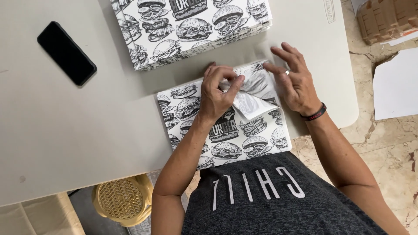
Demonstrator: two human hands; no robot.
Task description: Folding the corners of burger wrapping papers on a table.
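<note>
From the head camera, the left hand (216, 96) pinches the folded white flap of a burger-print paper bag (226, 126) lying on the worktop (65, 126). The right hand (292, 78), fingers spread open, presses beside it. Press flat and slow for a neat fold.

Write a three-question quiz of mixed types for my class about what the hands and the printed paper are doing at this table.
1. True or false: the left hand pinches a folded corner of the burger-print sheet.
2. Which dark, flat thing lies on the table far from both hands? A) a phone B) a wallet C) a remote
3. Fill in: the right hand, fingers spread, wears a ring and a dark ____ at the wrist.

Key
1. True.
2. A, the black phone, left of the stack of printed sheets.
3. Wristband.
</note>
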